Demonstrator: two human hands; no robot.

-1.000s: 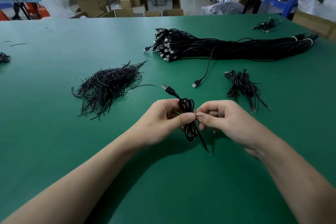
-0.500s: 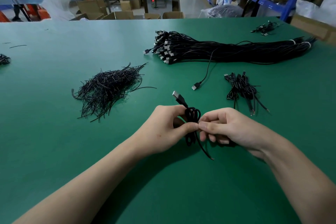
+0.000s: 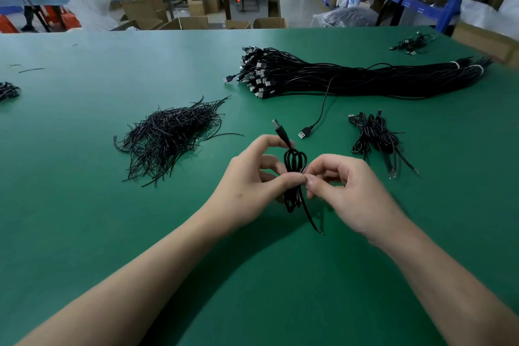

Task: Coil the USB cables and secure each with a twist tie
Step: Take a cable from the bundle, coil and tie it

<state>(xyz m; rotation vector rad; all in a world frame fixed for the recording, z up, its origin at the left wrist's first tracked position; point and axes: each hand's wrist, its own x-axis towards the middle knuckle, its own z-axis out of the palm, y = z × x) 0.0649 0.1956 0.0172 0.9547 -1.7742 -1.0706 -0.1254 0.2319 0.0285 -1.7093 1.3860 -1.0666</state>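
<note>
Near the front edge of the table (image 3: 84, 233), which is covered in a matte green mat, both hands are up on one coiled USB cable (image 3: 295, 160). It's thin, glossy black cord looped into a long figure-eight-ish bundle, pinched tight at the waist. Its plug (image 3: 279, 128), black with a metal tip, pokes up toward the far edge, and a straight tail (image 3: 311, 219) hangs down toward the near edge. The left hand (image 3: 247, 188) is curled around the coil's middle, thumb pressed across the waist with the fingers behind it. The right hand (image 3: 351, 191) pinches at that same spot with thumb and forefinger, other fingers curled in. Honestly I can't tell if a tie is between those fingertips, it's too small. Left of the hands is a messy heap of twist ties (image 3: 168, 137), short, stiff black wires sticking out every which way. Toward the far edge lies a fat bundle of uncoiled cables (image 3: 351, 78), with the plugs bunched at its left end and white bands near its right end. One loose cable (image 3: 323, 109) trails out of it, and its plug sits just beyond the hands. Right of the hands is a small pile of coiled cables (image 3: 373, 135). A few more cables (image 3: 412, 43) lie by the far right corner, and a dark clump (image 3: 8, 91) sits at the left edge.
</note>
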